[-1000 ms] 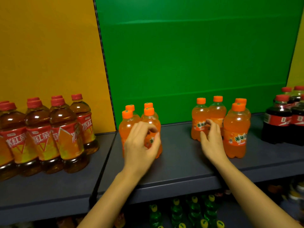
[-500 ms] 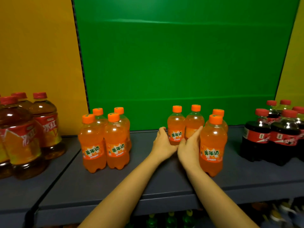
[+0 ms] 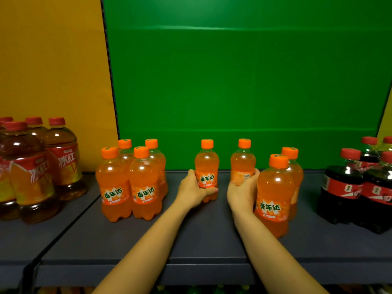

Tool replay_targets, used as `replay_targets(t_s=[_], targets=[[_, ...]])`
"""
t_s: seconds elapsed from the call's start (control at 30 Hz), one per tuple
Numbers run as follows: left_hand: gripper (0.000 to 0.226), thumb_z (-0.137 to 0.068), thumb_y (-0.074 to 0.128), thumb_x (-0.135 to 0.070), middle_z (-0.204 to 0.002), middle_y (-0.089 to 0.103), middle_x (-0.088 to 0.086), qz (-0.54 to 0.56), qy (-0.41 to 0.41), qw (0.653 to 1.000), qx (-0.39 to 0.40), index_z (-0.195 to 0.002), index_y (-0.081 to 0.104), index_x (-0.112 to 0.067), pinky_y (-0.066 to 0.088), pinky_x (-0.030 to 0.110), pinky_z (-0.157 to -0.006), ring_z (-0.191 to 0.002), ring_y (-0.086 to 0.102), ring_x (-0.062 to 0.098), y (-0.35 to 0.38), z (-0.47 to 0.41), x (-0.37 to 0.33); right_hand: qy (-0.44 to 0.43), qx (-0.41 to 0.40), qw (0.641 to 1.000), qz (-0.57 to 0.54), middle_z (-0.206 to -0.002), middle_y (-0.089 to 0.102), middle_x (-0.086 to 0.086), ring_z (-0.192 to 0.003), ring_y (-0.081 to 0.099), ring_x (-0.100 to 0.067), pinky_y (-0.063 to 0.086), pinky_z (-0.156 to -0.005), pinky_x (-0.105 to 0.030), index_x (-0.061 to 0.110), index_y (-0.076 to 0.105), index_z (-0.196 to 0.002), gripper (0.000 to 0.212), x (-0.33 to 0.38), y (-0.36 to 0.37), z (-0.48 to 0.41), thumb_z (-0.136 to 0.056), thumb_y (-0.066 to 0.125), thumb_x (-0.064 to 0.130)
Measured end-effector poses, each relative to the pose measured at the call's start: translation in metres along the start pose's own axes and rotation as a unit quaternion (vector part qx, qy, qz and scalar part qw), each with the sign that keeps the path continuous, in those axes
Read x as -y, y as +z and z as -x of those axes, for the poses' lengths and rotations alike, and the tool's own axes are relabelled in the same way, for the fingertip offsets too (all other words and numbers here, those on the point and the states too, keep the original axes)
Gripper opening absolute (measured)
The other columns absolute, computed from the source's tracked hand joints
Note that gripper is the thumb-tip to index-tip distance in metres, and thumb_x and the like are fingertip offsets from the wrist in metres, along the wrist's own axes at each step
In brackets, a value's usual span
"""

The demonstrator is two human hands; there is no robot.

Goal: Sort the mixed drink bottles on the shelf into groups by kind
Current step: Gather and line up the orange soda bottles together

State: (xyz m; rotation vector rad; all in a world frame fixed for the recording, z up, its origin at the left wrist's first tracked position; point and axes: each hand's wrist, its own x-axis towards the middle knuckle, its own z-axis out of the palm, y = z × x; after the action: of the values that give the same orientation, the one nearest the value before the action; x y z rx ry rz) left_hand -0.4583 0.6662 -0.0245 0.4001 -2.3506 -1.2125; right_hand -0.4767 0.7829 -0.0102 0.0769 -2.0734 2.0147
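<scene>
Curls the left hand point(image 3: 192, 190) round the lower label of an upright orange soda bottle point(image 3: 206, 164) at mid-shelf point(image 3: 201, 240), and wraps the right hand point(image 3: 241, 190) round the base of a second orange bottle point(image 3: 242, 162) just to its right, with a gap between the two. Hemmed in on the right by a front pair of orange bottles point(image 3: 273, 187), the nearer one just beside the right wrist, with dark cola bottles point(image 3: 341, 183) beyond. Flanked on the left by a tight cluster of four orange bottles point(image 3: 127, 183), then iced tea bottles point(image 3: 29, 172).
</scene>
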Motion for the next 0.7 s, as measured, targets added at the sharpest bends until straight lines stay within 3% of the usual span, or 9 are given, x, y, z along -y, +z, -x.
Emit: replay_targets(t_s=[0.17,0.33,0.4,0.57,0.7], targets=[[0.062,-0.071,0.078,-0.021,-0.124,0.056,0.012,0.013,-0.038,0.999,-0.015,-0.120,0.043,-0.008,0.046,0.037,-0.096,-0.111,0.055,0.026,-0.017,0.001,0.007,-0.022,0.014,0.998,0.065,-0.136,0.038,-0.019,-0.124,0.040,-0.035,0.037,-0.103,-0.042,0.006,0.025,-0.134,0.072,-0.016,0.017,-0.009,-0.075,0.066,-0.003],[0.062,-0.074,0.075,-0.018,-0.127,0.055,0.010,0.025,-0.034,0.999,-0.032,-0.125,0.040,-0.008,0.041,0.027,-0.087,-0.115,0.053,0.024,-0.025,0.005,0.012,-0.047,0.077,0.978,0.189,-0.142,0.036,-0.015,-0.131,0.030,-0.034,0.029,-0.104,-0.043,0.010,0.021,-0.139,0.083,-0.021,0.025,-0.009,-0.076,0.071,0.027],[0.061,-0.074,0.075,-0.016,-0.126,0.056,0.011,0.028,-0.025,0.999,-0.039,-0.124,0.041,-0.007,0.041,0.027,-0.089,-0.115,0.054,0.024,-0.026,0.006,0.015,-0.067,0.102,0.969,0.214,-0.140,0.036,-0.014,-0.132,0.029,-0.033,0.027,-0.106,-0.044,0.011,0.025,-0.139,0.082,-0.020,0.027,-0.005,-0.075,0.070,0.035],[0.061,-0.076,0.073,-0.015,-0.126,0.055,0.012,0.030,-0.009,0.998,-0.055,-0.125,0.038,-0.007,0.043,0.035,-0.098,-0.117,0.052,0.025,-0.025,0.009,0.022,-0.062,0.206,0.970,0.110,-0.122,0.055,-0.014,-0.113,0.053,-0.028,0.041,-0.088,-0.032,0.012,0.037,-0.131,0.062,-0.022,0.024,0.000,-0.078,0.067,0.022],[0.059,-0.077,0.072,-0.019,-0.125,0.053,0.012,0.018,0.006,0.998,-0.067,-0.124,0.038,-0.007,0.041,0.031,-0.093,-0.117,0.051,0.024,-0.022,0.010,0.024,-0.128,0.157,0.958,0.202,-0.125,0.048,-0.014,-0.121,0.043,-0.030,0.034,-0.100,-0.038,0.006,0.038,-0.128,0.078,-0.026,0.024,-0.002,-0.068,0.076,0.039]])
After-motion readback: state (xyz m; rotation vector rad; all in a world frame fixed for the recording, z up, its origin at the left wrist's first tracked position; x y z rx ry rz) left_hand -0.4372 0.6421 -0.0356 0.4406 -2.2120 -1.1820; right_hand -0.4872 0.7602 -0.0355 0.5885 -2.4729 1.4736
